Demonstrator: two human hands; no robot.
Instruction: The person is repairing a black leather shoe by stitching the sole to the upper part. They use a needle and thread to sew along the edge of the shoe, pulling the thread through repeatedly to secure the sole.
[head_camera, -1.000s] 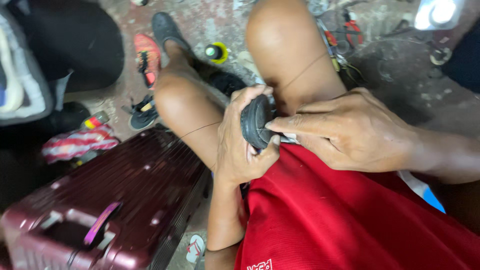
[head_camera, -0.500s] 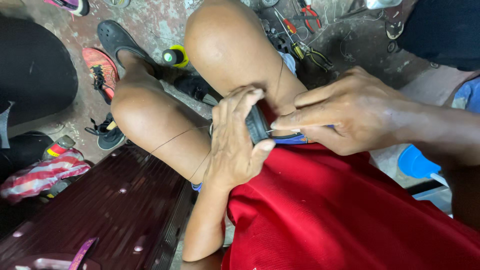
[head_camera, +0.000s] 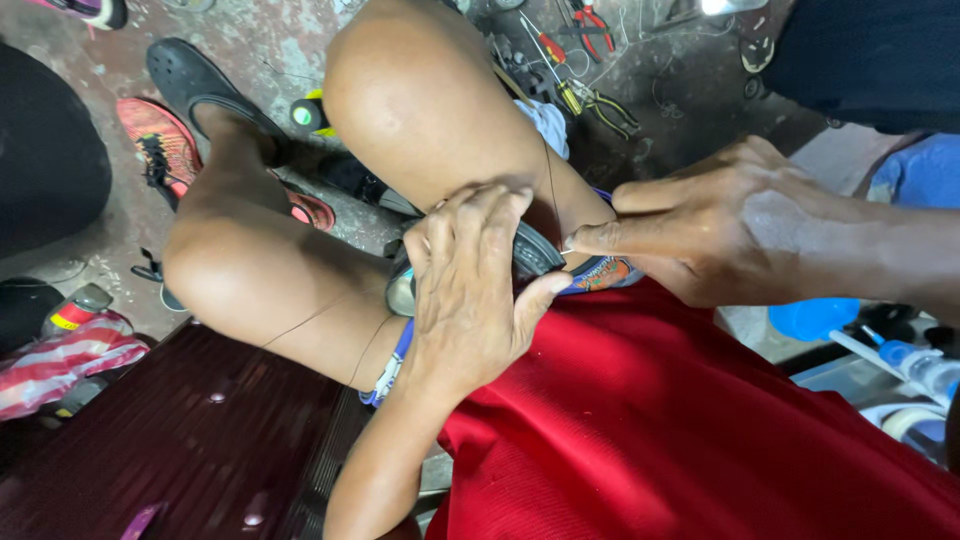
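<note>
A dark red suitcase lies at the far left, beside the person's bare legs. An orange shoe and a black sandal rest on the stained floor beyond. Between the knees, the left hand wraps its grip closed around a dark shoe, seemingly bracing it against the thigh so it stays put. The right hand pinches its fingertips at the shoe's edge, likely on a needle too small to make out; a thin thread runs up from there. Pliers lie on the floor above.
</note>
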